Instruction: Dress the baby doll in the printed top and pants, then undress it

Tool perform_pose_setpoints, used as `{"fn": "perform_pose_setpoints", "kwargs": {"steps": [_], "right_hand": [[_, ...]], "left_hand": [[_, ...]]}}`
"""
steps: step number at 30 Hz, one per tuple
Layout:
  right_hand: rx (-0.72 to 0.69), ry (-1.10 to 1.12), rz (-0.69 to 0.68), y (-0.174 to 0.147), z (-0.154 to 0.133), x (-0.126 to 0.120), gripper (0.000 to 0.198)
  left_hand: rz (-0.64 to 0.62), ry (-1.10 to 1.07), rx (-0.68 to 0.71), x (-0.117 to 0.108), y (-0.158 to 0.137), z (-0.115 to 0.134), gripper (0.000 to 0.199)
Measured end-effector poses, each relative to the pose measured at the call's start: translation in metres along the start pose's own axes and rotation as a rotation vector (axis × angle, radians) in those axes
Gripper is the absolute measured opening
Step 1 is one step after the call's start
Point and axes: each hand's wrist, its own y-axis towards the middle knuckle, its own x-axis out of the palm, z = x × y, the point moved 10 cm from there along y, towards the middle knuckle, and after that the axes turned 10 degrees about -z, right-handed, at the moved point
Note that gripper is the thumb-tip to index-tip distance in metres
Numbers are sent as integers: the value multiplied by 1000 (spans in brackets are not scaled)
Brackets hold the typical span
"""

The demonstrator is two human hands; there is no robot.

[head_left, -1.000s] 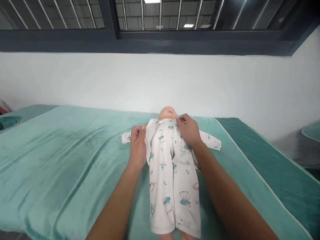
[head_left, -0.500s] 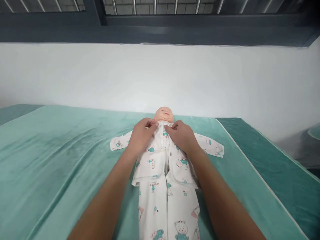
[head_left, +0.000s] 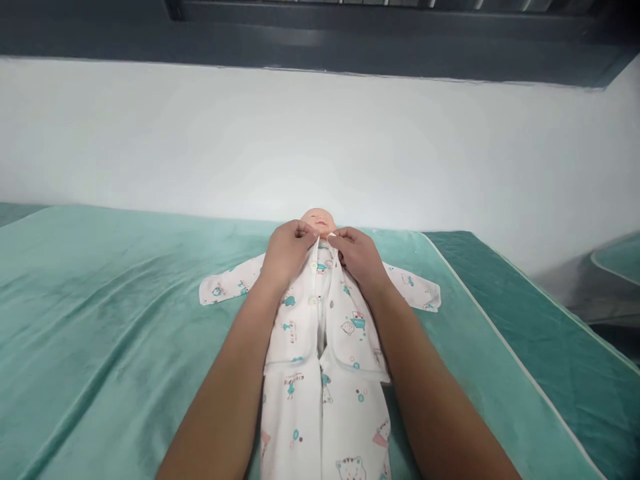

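A baby doll (head_left: 319, 217) lies on its back, head toward the wall, in white printed clothes. Its vest (head_left: 295, 327) is unfastened down the front, with light buttons along one edge, over a long-sleeved top (head_left: 419, 290) and matching trousers (head_left: 350, 413). At the doll's neck, my left hand (head_left: 291, 250) pinches one front edge of the vest between thumb and fingers. Opposite it, my right hand (head_left: 357, 253) pinches the other edge. Both edges are lifted a little off the chest, with a narrow gap between them.
A green bedspread (head_left: 125, 287) with some wrinkles lies under the doll, its darker border (head_left: 540, 333) on the right. A white wall (head_left: 320, 140) stands behind, below a dark window frame (head_left: 300, 40). Another green padded thing (head_left: 620, 260) shows at the far right.
Both hands have come closer together at the neck and raised the vest's front edges off the chest. The view has tilted down and shifted slightly.
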Motion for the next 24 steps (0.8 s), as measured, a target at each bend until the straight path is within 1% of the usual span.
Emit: {"fn": "perform_pose_setpoints", "kwargs": {"steps": [2, 5, 8, 11, 16, 20, 24], "right_hand": [[-15, 99, 5, 1, 2, 0, 17], [-23, 143, 0, 1, 6, 1, 20], [-9, 92, -18, -2, 7, 2, 21], [2, 38, -30, -5, 5, 3, 23], [-23, 80, -100, -5, 4, 6, 26], [-33, 71, -170, -8, 1, 13, 30], [-46, -90, -171, -11, -5, 15, 29]], "left_hand": [[24, -87, -2, 0, 1, -1, 8], [5, -134, -11, 6, 1, -4, 6], [-35, -165, -16, 10, 2, -9, 6], [-48, -169, -10, 11, 3, -11, 5], [-62, -140, -3, 12, 3, -12, 7], [-51, -193, -33, 12, 2, -16, 11], [-84, -246, -52, 15, 0, -17, 14]]}}
